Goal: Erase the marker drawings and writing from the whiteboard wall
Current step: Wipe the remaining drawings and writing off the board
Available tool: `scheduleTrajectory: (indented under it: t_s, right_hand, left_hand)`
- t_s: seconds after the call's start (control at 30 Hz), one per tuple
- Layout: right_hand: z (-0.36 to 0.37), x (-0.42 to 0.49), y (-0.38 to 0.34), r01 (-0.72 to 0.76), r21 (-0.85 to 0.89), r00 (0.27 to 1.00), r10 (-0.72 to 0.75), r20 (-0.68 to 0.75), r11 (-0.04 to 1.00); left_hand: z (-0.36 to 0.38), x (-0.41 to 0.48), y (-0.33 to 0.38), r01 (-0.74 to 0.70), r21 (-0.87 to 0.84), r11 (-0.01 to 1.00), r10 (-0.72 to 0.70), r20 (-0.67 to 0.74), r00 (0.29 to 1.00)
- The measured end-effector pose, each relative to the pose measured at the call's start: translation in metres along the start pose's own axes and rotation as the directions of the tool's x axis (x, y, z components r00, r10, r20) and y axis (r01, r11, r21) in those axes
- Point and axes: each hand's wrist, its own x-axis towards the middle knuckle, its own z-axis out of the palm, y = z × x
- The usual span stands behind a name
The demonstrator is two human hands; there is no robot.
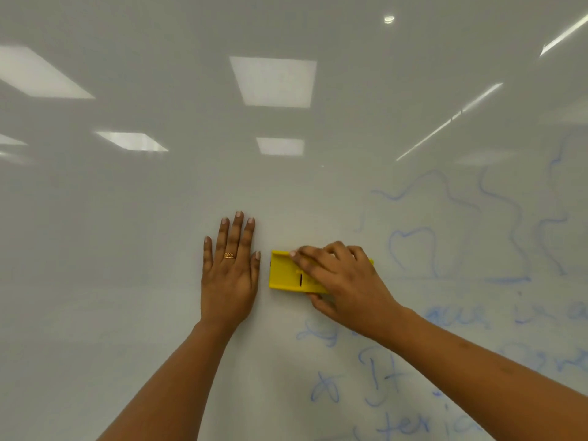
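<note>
**Whiteboard wipe: most of the blue is over on the right**

The whiteboard (286, 186) fills the view. Blue squiggles and a heart (410, 249) sit right of centre, and handwriting (381, 377) runs along the lower right. The left part looks mostly clean, just faint ghosting.

The right hand (343, 278) grips the yellow eraser (286, 272), pressed against the board just left of the heart. The left hand (230, 275) lies flat on the board, fingers straight, holding nothing, right beside the eraser.

My take: keep the eraser flat, push firmly, and sweep rightward in overlapping passes through the heart, then drop to the writing.
</note>
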Motion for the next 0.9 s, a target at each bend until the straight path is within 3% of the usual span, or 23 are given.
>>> scheduleTrajectory:
  t_s: [0.27, 0.6, 0.9]
  right_hand:
    - [-0.014, -0.025, 0.036, 0.091, -0.040, 0.995, -0.089, 0.047, 0.995]
    - [-0.018, 0.004, 0.047, -0.166, -0.036, 0.984, 0.163, -0.073, 0.985]
    - [-0.001, 0.005, -0.006, 0.077, 0.011, 0.997, -0.077, 0.021, 0.997]
  left_hand:
    - [-0.003, -0.004, 0.000, 0.000, 0.002, 1.000, 0.000, 0.032, 1.000]
    - [-0.008, -0.010, 0.002, 0.021, 0.005, 1.000, -0.022, 0.064, 0.998]
    - [-0.019, -0.007, 0.007, 0.010, 0.131, 0.991, -0.020, 0.069, 0.997]
